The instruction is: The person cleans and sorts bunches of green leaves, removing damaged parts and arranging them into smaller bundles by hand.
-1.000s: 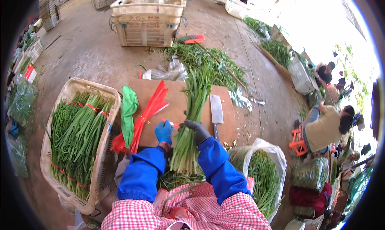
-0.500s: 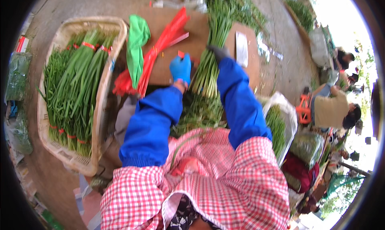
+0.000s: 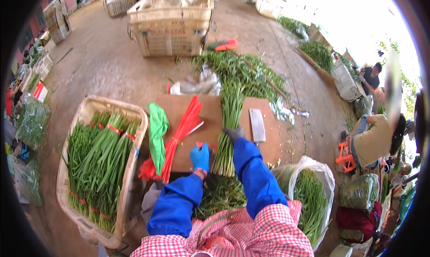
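Note:
My left hand (image 3: 200, 155), in a blue glove, is closed on a short red strip (image 3: 210, 146) above the brown board (image 3: 206, 116). Just right of it, my right hand (image 3: 234, 134), in a dark glove, grips a long bundle of green leafy stalks (image 3: 226, 160), lying lengthwise over the board with pale ends toward me. A cleaver (image 3: 258, 125) lies right of the bundle; red strips (image 3: 181, 125) and green cloth (image 3: 157, 136) lie left. A pale crate (image 3: 65, 196) at my left holds several banded bundles.
Loose greens (image 3: 255, 73) and a broom (image 3: 224, 45) lie beyond the board, before stacked crates (image 3: 170, 37). A white bag of greens (image 3: 304, 198) is at my lower right. Co-workers (image 3: 371, 140) are at the right; bagged greens (image 3: 33, 120) line the left.
My right hand has moved the bundle forward, away from me, so its pale ends now sit nearer the board's front edge. The view has also shifted.

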A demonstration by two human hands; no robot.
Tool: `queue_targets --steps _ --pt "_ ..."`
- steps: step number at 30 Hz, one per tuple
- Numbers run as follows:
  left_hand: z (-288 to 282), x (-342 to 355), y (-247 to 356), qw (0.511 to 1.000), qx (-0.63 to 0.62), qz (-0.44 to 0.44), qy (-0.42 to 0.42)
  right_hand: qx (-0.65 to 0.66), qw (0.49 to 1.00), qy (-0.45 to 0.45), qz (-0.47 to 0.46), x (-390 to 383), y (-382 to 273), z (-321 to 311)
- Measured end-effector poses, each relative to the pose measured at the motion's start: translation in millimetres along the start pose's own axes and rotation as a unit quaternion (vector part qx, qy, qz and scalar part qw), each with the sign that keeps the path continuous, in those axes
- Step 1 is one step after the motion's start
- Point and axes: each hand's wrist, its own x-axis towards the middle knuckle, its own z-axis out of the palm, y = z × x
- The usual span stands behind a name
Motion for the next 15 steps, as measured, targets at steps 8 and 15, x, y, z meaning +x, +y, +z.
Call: queue_targets --steps 8,15 --pt "-3.3 0.1 0.1 1.0 0.022 0.002 0.016 -0.105 0.982 0.08 -0.138 -30.1 -17.3 12.7" --pt "-1.8 0.4 -14.3 0.999 0.01 0.032 0.043 -0.213 0.94 0.123 -0.234 -43.7 -15.8 -22.1"
